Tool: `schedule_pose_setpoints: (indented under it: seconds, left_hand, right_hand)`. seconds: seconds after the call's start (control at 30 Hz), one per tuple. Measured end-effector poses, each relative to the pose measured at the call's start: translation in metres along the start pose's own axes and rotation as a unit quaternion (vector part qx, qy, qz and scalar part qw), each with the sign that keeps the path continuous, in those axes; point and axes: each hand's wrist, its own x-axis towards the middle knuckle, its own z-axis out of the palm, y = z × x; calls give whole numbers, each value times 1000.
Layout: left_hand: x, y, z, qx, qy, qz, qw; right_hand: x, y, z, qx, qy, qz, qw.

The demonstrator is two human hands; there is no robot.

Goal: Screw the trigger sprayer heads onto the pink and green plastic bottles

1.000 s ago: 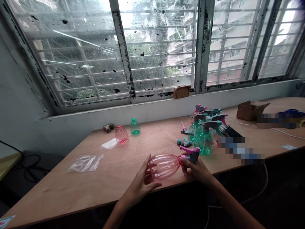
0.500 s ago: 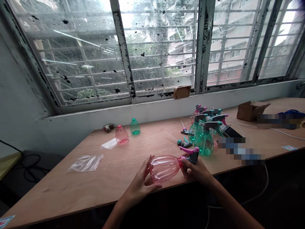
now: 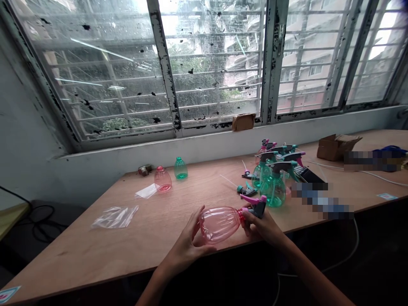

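I hold a pink see-through spray bottle (image 3: 219,222) on its side just above the front edge of the wooden table (image 3: 153,238). My left hand (image 3: 186,245) cups the bottle's rounded base, fingers curled round it. My right hand (image 3: 260,225) grips the neck, where a grey and pink trigger spray head (image 3: 255,205) sits. Both forearms reach in from the bottom of the view.
A cluster of green spray bottles with trigger heads (image 3: 274,174) stands just right of my hands, loose trigger heads (image 3: 247,189) beside it. A pink (image 3: 162,179) and a green (image 3: 180,168) headless bottle stand further back. Clear plastic bags (image 3: 115,216) lie left; a cardboard box (image 3: 336,146) sits far right.
The bottle and both hands stay in nearly the same place. My left fingers have shifted slightly round the bottle's base.
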Motion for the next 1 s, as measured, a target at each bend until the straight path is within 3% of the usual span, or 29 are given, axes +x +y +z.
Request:
schedule_pose_setpoints:
  seconds: [0.17,0.4,0.67,0.9,1.0]
  left_hand:
    - [-1,-5,1,-24,-6,7,1000]
    - [-6,7,1,-82,-29,-35,996]
    - [0,-3,1,47,28,28,998]
    - [-4,-2,2,-48,-22,-30,998]
    - [-5,4,1,-75,-14,-40,996]
  right_hand:
    - [0,1,-1,-4,-2,-1,1000]
    - [0,1,-1,-1,1,-2,1000]
    - [1,8,-4,0,-10,12,1000]
    - [0,7,-4,4,-13,4,1000]
    - [0,4,-3,4,-7,7,1000]
